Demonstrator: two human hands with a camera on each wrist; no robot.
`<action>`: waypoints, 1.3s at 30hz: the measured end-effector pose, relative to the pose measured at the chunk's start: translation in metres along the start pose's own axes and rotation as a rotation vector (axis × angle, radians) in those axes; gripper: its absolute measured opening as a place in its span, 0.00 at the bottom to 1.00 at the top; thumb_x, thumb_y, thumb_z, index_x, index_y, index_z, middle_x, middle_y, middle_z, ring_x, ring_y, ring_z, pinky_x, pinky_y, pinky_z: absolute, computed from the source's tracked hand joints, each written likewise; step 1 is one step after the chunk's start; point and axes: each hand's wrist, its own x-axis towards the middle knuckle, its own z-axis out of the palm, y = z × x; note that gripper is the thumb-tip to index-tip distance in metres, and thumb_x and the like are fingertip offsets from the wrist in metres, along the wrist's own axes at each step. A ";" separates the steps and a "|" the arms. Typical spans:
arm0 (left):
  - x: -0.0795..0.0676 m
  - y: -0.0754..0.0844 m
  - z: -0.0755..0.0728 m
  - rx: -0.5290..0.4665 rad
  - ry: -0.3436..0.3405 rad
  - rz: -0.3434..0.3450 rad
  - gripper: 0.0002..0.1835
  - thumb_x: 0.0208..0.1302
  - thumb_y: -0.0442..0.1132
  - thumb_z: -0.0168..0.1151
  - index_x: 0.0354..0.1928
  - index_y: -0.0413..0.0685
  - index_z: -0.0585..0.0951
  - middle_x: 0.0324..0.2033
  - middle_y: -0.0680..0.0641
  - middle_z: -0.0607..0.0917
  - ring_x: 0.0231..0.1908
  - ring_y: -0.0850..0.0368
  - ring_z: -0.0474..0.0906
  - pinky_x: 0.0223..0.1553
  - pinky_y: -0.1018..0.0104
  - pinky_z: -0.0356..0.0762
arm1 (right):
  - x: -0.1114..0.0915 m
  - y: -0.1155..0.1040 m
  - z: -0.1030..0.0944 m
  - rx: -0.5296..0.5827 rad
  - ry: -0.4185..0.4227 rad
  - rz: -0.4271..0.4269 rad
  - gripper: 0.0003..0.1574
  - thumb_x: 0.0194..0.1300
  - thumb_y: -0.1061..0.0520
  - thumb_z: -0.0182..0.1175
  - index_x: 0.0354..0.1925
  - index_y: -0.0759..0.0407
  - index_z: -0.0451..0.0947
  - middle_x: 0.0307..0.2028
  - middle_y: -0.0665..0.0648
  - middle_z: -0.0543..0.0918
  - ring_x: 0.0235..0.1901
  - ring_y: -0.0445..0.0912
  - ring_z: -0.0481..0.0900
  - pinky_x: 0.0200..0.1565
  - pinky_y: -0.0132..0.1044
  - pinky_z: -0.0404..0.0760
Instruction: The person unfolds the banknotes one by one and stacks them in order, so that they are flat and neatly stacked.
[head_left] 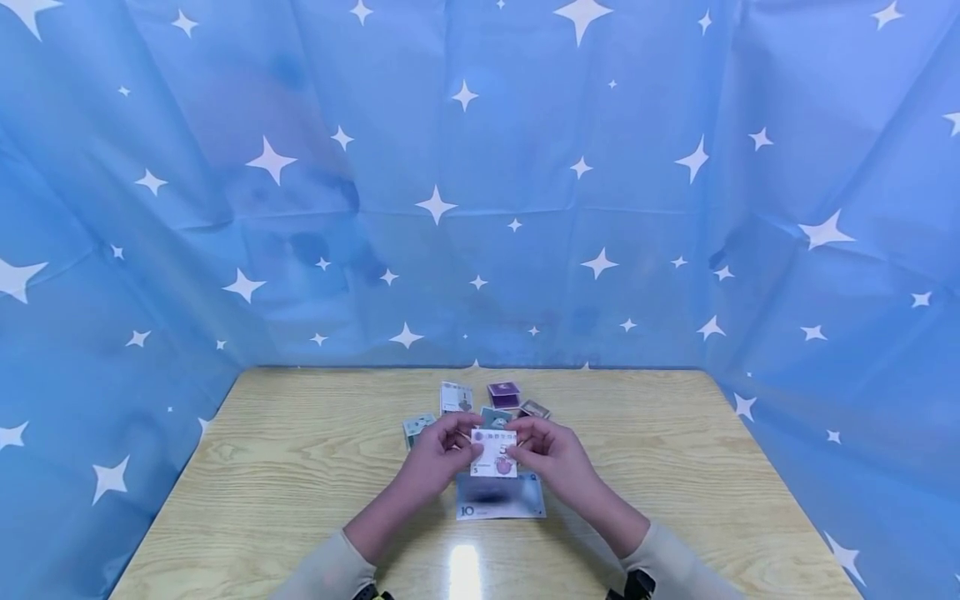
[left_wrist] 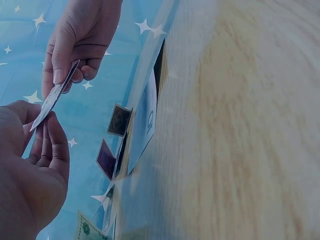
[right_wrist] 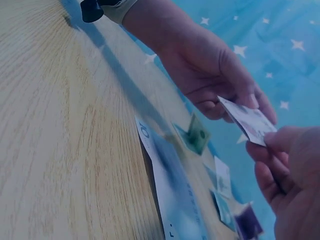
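A folded banknote (head_left: 493, 465) with a 5 printed on it is held up over the table, pinched at its two sides. My left hand (head_left: 442, 450) pinches the left side, thumb in front and fingers behind; the right hand (head_left: 553, 454) grips the other side likewise. Seen from the left wrist, the folded note (left_wrist: 52, 100) is thin and almost edge-on, spanning both hands. Below it a larger banknote (head_left: 498, 507) marked 10 lies on the table, its upper part overlapped by the held note in the head view.
Beyond the hands stand several folded banknotes: a green one (head_left: 417, 427) at left, a white one (head_left: 455, 397) marked 1, a purple one (head_left: 504, 395), a brownish one (head_left: 535, 409) and a teal one (head_left: 495, 417). A blue starred cloth (head_left: 480, 250) hangs behind the wooden table (head_left: 300, 467).
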 end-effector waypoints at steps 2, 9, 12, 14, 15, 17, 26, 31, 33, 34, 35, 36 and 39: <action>0.000 0.000 0.001 0.036 0.003 0.020 0.18 0.75 0.32 0.72 0.63 0.47 0.87 0.40 0.47 0.84 0.38 0.56 0.81 0.35 0.70 0.80 | 0.000 0.000 0.000 0.008 0.000 0.000 0.18 0.72 0.64 0.74 0.59 0.60 0.87 0.39 0.60 0.88 0.33 0.44 0.82 0.35 0.30 0.80; -0.001 0.001 0.002 0.068 0.001 0.037 0.16 0.75 0.32 0.72 0.61 0.52 0.89 0.34 0.49 0.80 0.32 0.57 0.76 0.30 0.70 0.76 | 0.000 0.001 0.001 0.046 0.002 0.016 0.18 0.72 0.64 0.74 0.58 0.63 0.87 0.40 0.61 0.88 0.34 0.43 0.84 0.36 0.30 0.83; -0.001 0.000 0.002 0.082 0.005 0.044 0.16 0.75 0.34 0.73 0.61 0.52 0.89 0.35 0.49 0.82 0.33 0.56 0.78 0.31 0.69 0.78 | 0.000 0.001 0.001 0.054 0.003 0.030 0.18 0.72 0.64 0.74 0.59 0.62 0.87 0.40 0.61 0.89 0.34 0.44 0.84 0.36 0.30 0.83; -0.001 0.000 0.001 0.090 0.006 0.046 0.16 0.75 0.34 0.73 0.61 0.53 0.89 0.36 0.49 0.83 0.33 0.56 0.79 0.31 0.69 0.79 | 0.000 0.001 0.001 0.053 0.005 0.037 0.18 0.72 0.64 0.74 0.59 0.62 0.87 0.40 0.61 0.89 0.34 0.44 0.84 0.37 0.30 0.84; -0.001 0.000 0.001 0.089 0.007 0.049 0.16 0.74 0.34 0.73 0.61 0.52 0.89 0.35 0.48 0.83 0.33 0.56 0.79 0.31 0.69 0.78 | 0.000 0.001 0.002 0.054 0.006 0.039 0.18 0.72 0.64 0.74 0.59 0.62 0.87 0.40 0.61 0.89 0.34 0.44 0.84 0.37 0.30 0.84; -0.001 -0.001 0.001 0.078 0.010 0.043 0.15 0.74 0.34 0.74 0.60 0.52 0.89 0.35 0.48 0.83 0.33 0.56 0.78 0.31 0.69 0.78 | 0.000 0.001 0.002 0.057 0.006 0.039 0.18 0.72 0.64 0.74 0.59 0.62 0.87 0.40 0.60 0.89 0.34 0.44 0.84 0.37 0.30 0.84; 0.002 -0.005 0.001 0.006 0.022 -0.016 0.06 0.75 0.35 0.73 0.50 0.45 0.89 0.32 0.49 0.83 0.28 0.61 0.73 0.29 0.72 0.73 | -0.001 -0.002 0.004 0.068 -0.001 0.029 0.21 0.72 0.65 0.74 0.61 0.66 0.86 0.40 0.62 0.89 0.34 0.43 0.85 0.37 0.30 0.85; 0.002 -0.003 0.001 0.016 0.032 -0.008 0.05 0.75 0.35 0.73 0.48 0.44 0.90 0.34 0.49 0.88 0.30 0.61 0.76 0.31 0.72 0.74 | -0.003 -0.004 0.004 0.029 -0.004 0.026 0.20 0.72 0.65 0.73 0.61 0.64 0.86 0.39 0.61 0.89 0.34 0.44 0.84 0.36 0.30 0.83; 0.001 -0.003 0.001 0.040 0.042 -0.002 0.04 0.75 0.36 0.73 0.48 0.47 0.91 0.35 0.49 0.88 0.31 0.60 0.77 0.32 0.71 0.75 | -0.004 -0.005 0.004 0.014 -0.007 0.025 0.20 0.73 0.64 0.74 0.61 0.64 0.86 0.39 0.61 0.89 0.34 0.45 0.84 0.36 0.30 0.82; 0.001 -0.003 0.001 0.053 0.048 0.003 0.04 0.75 0.37 0.73 0.48 0.48 0.91 0.37 0.50 0.88 0.32 0.59 0.77 0.33 0.71 0.76 | -0.004 -0.006 0.004 0.005 -0.007 0.023 0.20 0.73 0.64 0.73 0.61 0.64 0.86 0.39 0.60 0.89 0.34 0.45 0.83 0.36 0.30 0.82; 0.001 -0.003 0.001 0.067 0.055 0.010 0.04 0.75 0.37 0.73 0.48 0.48 0.91 0.39 0.50 0.87 0.34 0.58 0.78 0.35 0.70 0.78 | -0.004 -0.006 0.003 0.000 -0.008 0.024 0.20 0.73 0.63 0.73 0.61 0.64 0.86 0.39 0.60 0.88 0.34 0.45 0.83 0.36 0.30 0.81; 0.001 -0.003 0.001 0.083 0.062 0.020 0.04 0.75 0.37 0.74 0.47 0.49 0.91 0.41 0.49 0.87 0.36 0.57 0.79 0.36 0.69 0.79 | -0.005 -0.007 0.003 -0.006 -0.008 0.024 0.20 0.73 0.63 0.73 0.61 0.64 0.86 0.39 0.60 0.88 0.35 0.45 0.83 0.36 0.30 0.81; 0.001 -0.004 0.002 0.122 0.081 0.045 0.03 0.75 0.39 0.74 0.47 0.52 0.91 0.46 0.50 0.85 0.42 0.54 0.81 0.42 0.65 0.83 | -0.005 -0.007 0.003 -0.017 -0.013 0.025 0.20 0.74 0.63 0.73 0.61 0.63 0.86 0.39 0.60 0.88 0.35 0.45 0.82 0.36 0.30 0.81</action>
